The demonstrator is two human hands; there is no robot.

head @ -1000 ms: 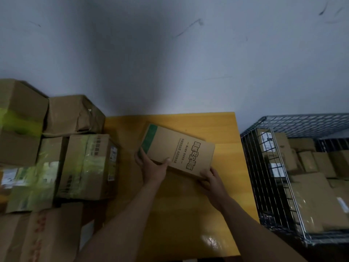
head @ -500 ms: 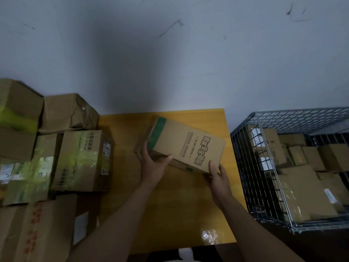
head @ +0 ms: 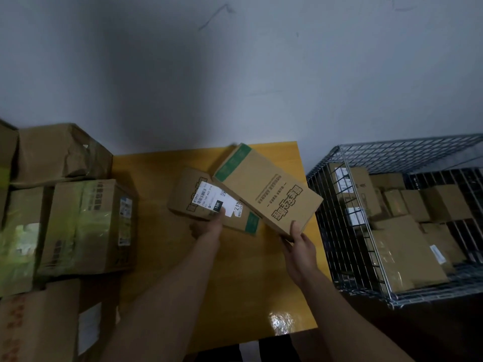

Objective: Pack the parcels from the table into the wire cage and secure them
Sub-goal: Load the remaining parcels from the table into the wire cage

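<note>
Head view: the right hand [head: 298, 246] gripped the near corner of the green-banded parcel [head: 266, 189], thumb on its top face and fingers curled beneath. That parcel was tilted above the counter [head: 235, 283], just left of the wire cage [head: 392, 146], and overlapped the labelled parcel [head: 193, 194]; contact between the two could not be determined. The left hand [head: 207, 226] held the labelled parcel's near edge, thumb on the white label, fingers hidden. Parcels lay inside the cage. Stacked cartons [head: 86, 226] stood at the counter's left.
</note>
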